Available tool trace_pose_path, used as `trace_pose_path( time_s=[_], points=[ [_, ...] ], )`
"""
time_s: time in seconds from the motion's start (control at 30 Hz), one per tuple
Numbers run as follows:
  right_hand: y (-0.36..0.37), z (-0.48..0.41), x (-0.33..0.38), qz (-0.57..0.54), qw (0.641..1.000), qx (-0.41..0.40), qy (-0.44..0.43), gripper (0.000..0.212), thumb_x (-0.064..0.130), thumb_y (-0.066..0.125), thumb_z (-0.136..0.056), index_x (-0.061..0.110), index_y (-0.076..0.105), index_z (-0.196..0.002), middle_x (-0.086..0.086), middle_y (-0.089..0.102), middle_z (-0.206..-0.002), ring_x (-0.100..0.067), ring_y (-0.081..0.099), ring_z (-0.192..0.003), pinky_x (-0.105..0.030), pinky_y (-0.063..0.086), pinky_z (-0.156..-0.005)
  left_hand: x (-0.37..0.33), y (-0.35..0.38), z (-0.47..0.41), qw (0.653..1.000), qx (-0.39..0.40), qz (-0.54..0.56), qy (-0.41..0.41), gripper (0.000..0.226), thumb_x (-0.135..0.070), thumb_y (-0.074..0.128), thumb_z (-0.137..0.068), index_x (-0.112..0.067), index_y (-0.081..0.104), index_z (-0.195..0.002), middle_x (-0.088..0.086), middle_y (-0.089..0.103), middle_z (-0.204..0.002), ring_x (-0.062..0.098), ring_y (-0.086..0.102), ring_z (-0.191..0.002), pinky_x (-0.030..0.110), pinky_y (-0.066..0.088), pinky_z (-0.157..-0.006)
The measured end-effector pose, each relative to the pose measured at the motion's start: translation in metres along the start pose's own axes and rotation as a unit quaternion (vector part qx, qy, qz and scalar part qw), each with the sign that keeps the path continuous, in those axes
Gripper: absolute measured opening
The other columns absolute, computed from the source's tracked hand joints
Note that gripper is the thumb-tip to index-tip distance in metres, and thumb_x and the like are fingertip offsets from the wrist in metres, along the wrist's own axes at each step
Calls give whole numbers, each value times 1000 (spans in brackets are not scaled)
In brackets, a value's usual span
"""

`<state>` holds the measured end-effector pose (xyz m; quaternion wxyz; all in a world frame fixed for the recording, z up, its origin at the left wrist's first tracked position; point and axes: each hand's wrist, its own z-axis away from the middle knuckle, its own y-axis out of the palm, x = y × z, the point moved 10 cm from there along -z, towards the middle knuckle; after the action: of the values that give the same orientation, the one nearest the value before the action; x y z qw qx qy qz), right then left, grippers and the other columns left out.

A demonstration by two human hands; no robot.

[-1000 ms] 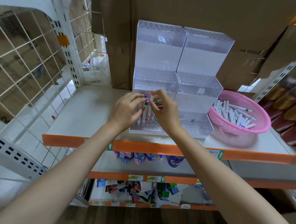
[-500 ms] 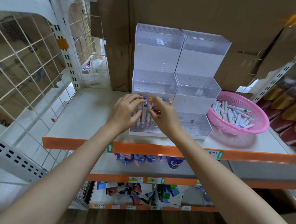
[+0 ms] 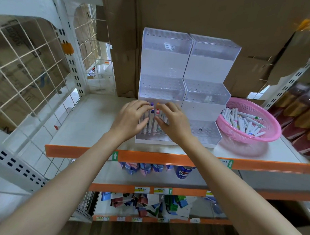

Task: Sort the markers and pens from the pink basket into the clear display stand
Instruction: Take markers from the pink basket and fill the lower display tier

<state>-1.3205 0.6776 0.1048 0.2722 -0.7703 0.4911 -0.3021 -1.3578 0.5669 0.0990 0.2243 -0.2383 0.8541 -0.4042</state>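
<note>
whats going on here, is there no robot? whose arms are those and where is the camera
No robot here: these are a person's two bare arms, filmed by a wide-angle camera worn on the head, looking forward and down. On the shelf stands a clear stepped stand, and to its right a pink basket of loose markers. The left hand and right hand curl round a few markers standing upright in the stand's lowest left tier.

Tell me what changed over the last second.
The right hand lowered the marker it pinched down among the markers standing in the clear display stand's bottom-left tier. The left hand sank slightly too; both now grip that cluster. The pink basket and stand stayed put.
</note>
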Motion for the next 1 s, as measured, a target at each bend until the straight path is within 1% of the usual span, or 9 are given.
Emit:
trace_pose_path(
  time_s=[0.07,0.13,0.23,0.33,0.53,0.67,0.8,0.9,1.0],
  points=[
    [-7,-1,-2,38,999,-20,-3,31,27,70,-84,16,65,-112,-3,63,-104,-26,59,-94,-33,47,-74,-2,-3,-2,1000,-11,10,-7,34,-20,64,-86,-13,62,-119,4,61,-119,21,55,-112,36,41,-94],
    [-11,1,-7,76,997,-19,1,36,38,60,-88,21,63,-120,0,64,-113,-24,58,-105,-36,45,-85,-5,-8,-6,999,-26,14,-14,33,-27,59,-89,-15,62,-119,2,62,-117,19,56,-111,35,41,-93],
    [-8,10,-21,101,994,29,17,52,46,51,-89,24,53,-136,-1,58,-133,-26,49,-127,-44,34,-107,-17,-10,-17,999,-34,19,-15,37,-37,50,-90,-17,63,-118,-1,63,-114,17,57,-107,34,42,-91],
    [-7,22,-43,99,990,93,47,60,46,56,-90,26,40,-145,-3,46,-146,-26,36,-139,-47,20,-115,-37,-3,-32,1000,-28,9,-5,39,-41,46,-88,-18,65,-114,-1,64,-111,19,59,-104,36,43,-89],
    [-44,47,-89,99,986,102,86,58,41,56,-90,23,42,-143,-5,47,-146,-26,39,-138,-50,23,-114,-96,28,-57,999,6,6,42,42,-41,43,-84,-18,66,-110,1,67,-106,23,63,-96,37,46,-84],
    [-75,71,-134,103,980,111,130,58,39,57,-92,25,39,-145,-2,45,-147,-23,37,-139,-50,26,-113,-140,70,-77,996,71,3,63,48,-45,40,-82,-20,64,-115,1,65,-113,24,62,-103,38,47,-86],
    [-110,96,-186,113,972,118,169,55,42,51,-92,22,44,-142,-4,49,-143,-26,45,-132,-51,29,-109,-193,113,-100,990,107,29,83,44,-42,50,-83,-17,61,-118,4,63,-115,25,60,-106,38,48,-85],
    [-134,112,-226,121,968,121,185,54,38,57,-91,20,46,-140,-4,51,-141,-25,46,-130,-50,28,-109,-230,144,-118,987,128,38,94,40,-36,58,-83,-15,61,-117,6,62,-114,27,58,-104,41,50,-83],
    [-148,126,-264,115,962,145,202,59,48,43,-90,20,45,-141,0,49,-142,-21,44,-131,-50,30,-111,-261,170,-136,984,140,40,103,41,-34,61,-84,-13,60,-120,8,61,-115,29,57,-105,41,49,-84]
  ],
)
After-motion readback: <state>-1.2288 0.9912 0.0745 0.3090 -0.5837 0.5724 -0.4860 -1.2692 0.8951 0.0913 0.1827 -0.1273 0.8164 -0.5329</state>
